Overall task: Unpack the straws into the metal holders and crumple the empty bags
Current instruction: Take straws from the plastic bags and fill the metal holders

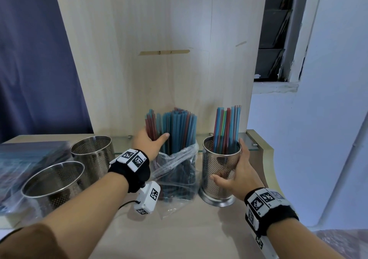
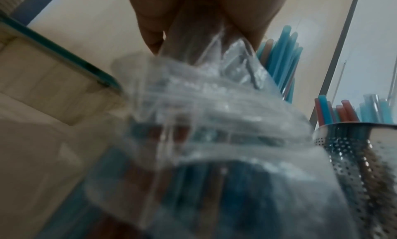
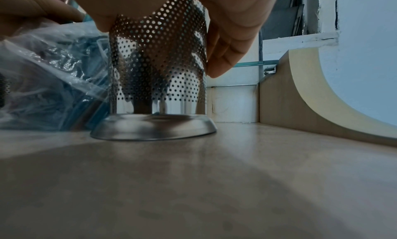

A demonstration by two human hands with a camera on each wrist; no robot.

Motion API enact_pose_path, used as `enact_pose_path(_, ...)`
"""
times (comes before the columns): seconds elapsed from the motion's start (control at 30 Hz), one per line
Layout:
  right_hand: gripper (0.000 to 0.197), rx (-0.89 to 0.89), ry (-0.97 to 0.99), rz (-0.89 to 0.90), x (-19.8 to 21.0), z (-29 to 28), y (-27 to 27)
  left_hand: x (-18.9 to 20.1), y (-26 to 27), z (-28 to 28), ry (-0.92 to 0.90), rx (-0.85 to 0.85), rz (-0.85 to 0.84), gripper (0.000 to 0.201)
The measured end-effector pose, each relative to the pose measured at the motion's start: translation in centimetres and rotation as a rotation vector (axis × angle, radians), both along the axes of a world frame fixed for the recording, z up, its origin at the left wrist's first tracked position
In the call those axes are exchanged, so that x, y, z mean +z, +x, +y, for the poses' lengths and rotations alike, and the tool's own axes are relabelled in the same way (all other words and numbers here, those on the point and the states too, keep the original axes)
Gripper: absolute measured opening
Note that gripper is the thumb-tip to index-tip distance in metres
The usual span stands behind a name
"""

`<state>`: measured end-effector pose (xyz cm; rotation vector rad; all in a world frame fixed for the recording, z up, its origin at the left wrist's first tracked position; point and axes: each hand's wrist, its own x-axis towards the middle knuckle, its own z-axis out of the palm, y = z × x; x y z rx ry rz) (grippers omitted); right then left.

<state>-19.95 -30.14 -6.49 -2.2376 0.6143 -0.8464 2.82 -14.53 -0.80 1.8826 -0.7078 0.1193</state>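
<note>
A clear plastic bag [image 1: 175,169] [image 2: 193,123] stands upright on the desk, packed with blue and red straws [image 1: 175,127] whose tops stick out. My left hand [image 1: 151,141] grips a bunch of those straws above the bag's mouth. To the right a perforated metal holder [image 1: 220,167] [image 3: 159,69] stands upright with several straws [image 1: 227,129] in it. My right hand [image 1: 237,171] is curled round that holder's side, thumb in front and fingers behind.
Two empty metal holders [image 1: 93,155] [image 1: 53,183] stand at the left. Behind them lies a flat pack of bagged straws [image 1: 25,159]. A wooden back panel [image 1: 159,59] rises behind the desk, and a curved side wall [image 3: 300,93] bounds it on the right.
</note>
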Motion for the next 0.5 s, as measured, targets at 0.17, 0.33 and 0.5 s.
enact_pose_path(0.17, 0.123, 0.002, -0.010, -0.003, -0.1, -0.1, -0.1, 0.4, 0.0, -0.2, -0.108, 0.040, 0.023, 0.037)
enact_pose_path(0.33, 0.123, 0.016, 0.006, -0.018, -0.2, -0.1, -0.1, 1.1, 0.6, -0.5, -0.187, 0.072, 0.044, 0.036)
enact_pose_path(0.5, 0.123, 0.019, 0.010, -0.021, -0.3, -0.2, -0.1, 3.2, 0.1, -0.4, -0.253, 0.021, -0.028, 0.007)
